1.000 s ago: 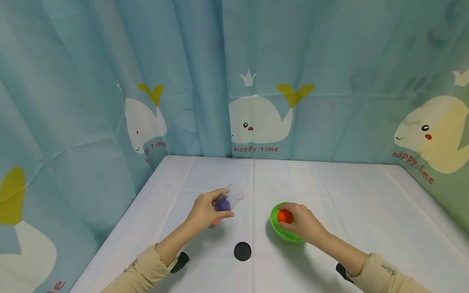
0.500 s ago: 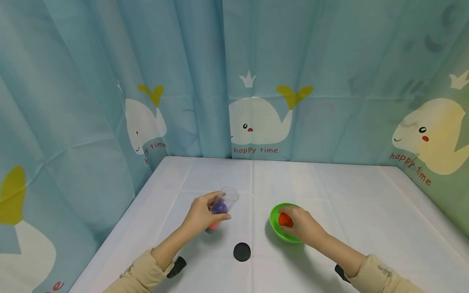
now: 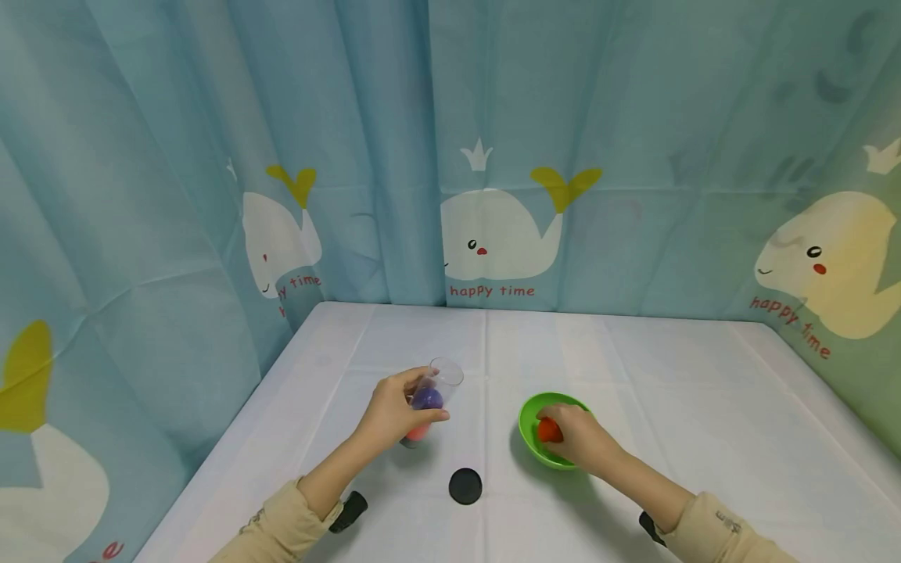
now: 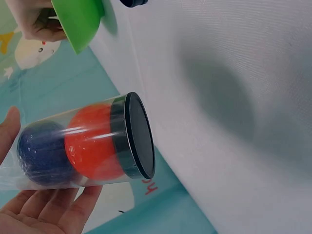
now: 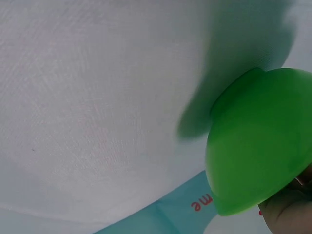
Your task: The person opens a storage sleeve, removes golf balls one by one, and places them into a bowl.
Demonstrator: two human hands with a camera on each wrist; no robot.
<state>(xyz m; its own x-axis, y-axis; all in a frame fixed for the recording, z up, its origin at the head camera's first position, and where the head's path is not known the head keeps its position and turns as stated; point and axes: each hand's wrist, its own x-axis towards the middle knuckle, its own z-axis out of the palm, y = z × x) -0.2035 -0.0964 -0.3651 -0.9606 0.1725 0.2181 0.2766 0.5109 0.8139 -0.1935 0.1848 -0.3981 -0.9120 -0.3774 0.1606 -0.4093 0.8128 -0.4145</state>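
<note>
My left hand (image 3: 389, 408) grips a clear plastic canister (image 3: 447, 371) with a black end cap (image 4: 141, 135), tilted above the table. Inside lie a dark blue ball (image 4: 46, 153) and, against the cap, an orange-red ball (image 4: 95, 142). The other end of the canister has no cap on it. To the right stands a green bowl (image 3: 529, 438). My right hand (image 3: 580, 438) reaches into it, fingers and thumb curled round another orange-red ball (image 3: 548, 431). In the right wrist view the outer wall of the bowl hides most of that hand and the whole ball.
A round black lid (image 3: 465, 486) lies on the white-covered table (image 3: 669, 391) between the hands, nearer the front. Blue curtains (image 3: 394, 117) with whale prints hang behind the table and at its sides. Black straps show at both wrists.
The right hand has sunk a little deeper into the bowl with the ball. The left hand and canister have shifted slightly, first left, then back right. Bowl and lid stay put.
</note>
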